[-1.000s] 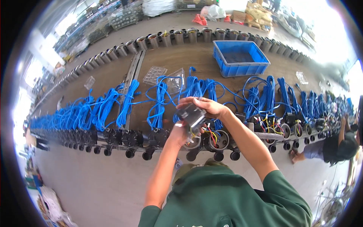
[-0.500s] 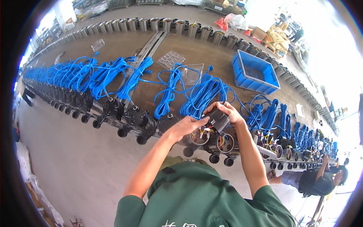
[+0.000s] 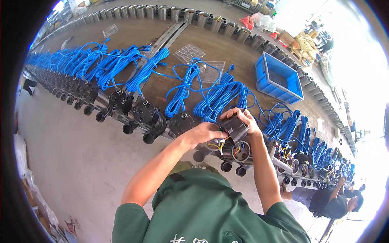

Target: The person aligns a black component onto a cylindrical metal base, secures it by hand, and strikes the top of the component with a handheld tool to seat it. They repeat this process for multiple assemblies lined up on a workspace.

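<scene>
My right hand (image 3: 246,120) is wrapped over a black plastic housing (image 3: 236,129), tilted above the row of metal cylinders. My left hand (image 3: 203,134) is closed at the housing's left side, its fingertips pinching among thin coloured wires (image 3: 219,144). Just what the fingertips hold is partly hidden. Red, yellow and white wires hang below the housing. Under it, the open end of a metal cylinder (image 3: 240,151) faces me, with wires inside. A coil of blue cable (image 3: 221,101) lies just beyond my hands.
Left of my hands stand cylinders with black round caps (image 3: 145,112), each with a blue cable coil. A blue crate (image 3: 279,79) sits on the table at the right, and clear plastic trays (image 3: 189,52) lie farther back. Another person (image 3: 334,202) works along the right side.
The view has shifted slightly, so the table sits higher at the left. My left fingertips have moved in closer to the wires at the housing's edge; my right hand keeps its hold.
</scene>
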`<state>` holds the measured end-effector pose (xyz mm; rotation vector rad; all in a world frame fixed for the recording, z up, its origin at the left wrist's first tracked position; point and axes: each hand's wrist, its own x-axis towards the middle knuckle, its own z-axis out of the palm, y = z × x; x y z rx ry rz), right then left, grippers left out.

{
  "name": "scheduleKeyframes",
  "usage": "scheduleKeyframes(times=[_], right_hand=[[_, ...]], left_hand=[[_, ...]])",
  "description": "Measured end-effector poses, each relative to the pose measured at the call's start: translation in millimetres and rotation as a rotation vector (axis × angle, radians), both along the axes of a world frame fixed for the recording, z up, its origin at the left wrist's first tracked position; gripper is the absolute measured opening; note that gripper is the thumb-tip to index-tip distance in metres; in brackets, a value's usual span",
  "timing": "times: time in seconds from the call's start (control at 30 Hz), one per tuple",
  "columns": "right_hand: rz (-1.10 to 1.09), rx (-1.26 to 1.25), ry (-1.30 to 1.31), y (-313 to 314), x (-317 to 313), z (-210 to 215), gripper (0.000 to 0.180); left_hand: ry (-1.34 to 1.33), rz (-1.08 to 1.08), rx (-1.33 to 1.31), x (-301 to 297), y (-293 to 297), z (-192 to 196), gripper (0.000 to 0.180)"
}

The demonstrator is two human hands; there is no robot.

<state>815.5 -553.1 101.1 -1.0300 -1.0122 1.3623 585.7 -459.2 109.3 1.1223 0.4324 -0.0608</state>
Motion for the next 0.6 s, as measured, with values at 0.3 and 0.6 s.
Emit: scheduleKeyframes(times=[0.3, 0.6], right_hand=[[0.152, 0.052, -0.164, 4.3, -6.9, 35.2, 0.053], [0.254, 0.083, -0.085, -1.1, -24.7, 44.3, 0.047]], left_hand=[[0.150, 0.011, 0.337, -13.4, -12.6, -11.2, 0.035], [0.253, 0.258, -0.730, -34.3, -66.4, -6.1, 0.053]])
